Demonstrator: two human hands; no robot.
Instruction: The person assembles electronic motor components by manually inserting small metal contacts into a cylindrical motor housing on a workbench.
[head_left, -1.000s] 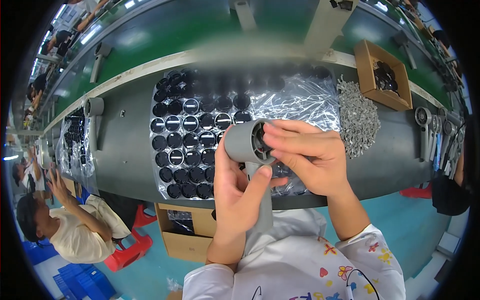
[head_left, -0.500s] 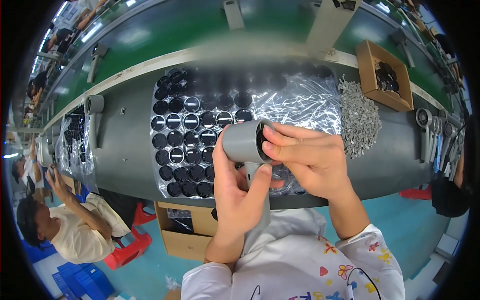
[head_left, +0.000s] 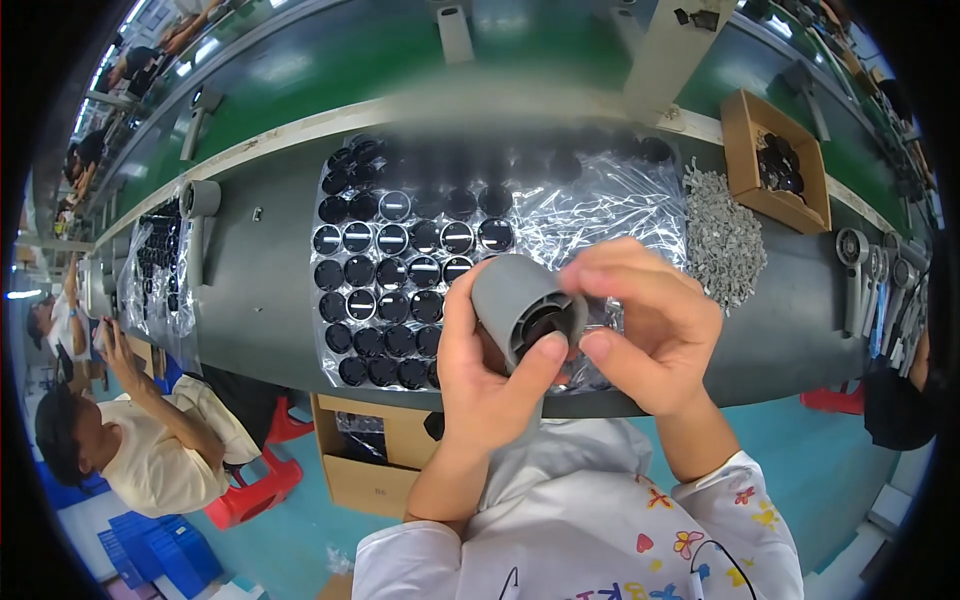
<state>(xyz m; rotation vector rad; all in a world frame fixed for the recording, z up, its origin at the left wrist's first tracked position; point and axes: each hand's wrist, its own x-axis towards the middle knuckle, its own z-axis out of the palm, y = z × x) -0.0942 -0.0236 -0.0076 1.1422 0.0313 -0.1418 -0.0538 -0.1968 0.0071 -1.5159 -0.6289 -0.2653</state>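
My left hand is wrapped round a grey hair-dryer-shaped housing, its thumb pressed at the lower edge of the round opening. That opening faces toward me and to the right, with dark parts visible inside; most of the handle is hidden by my hand. Beside the rim, my right hand has its thumb and fingers apart with nothing visible between them. Its index fingertip is close to the rim, and I cannot tell whether it touches. Beyond my hands, rows of round black caps lie on clear plastic film.
A heap of small grey parts lies right of the film, near a cardboard box holding black pieces. Several grey devices stand at far right. Another person sits at the left. An open carton is below the table edge.
The housing has tilted so its opening turns more toward me. My right hand has drawn its fingers off the opening and spread them; my left thumb has moved up to the rim.
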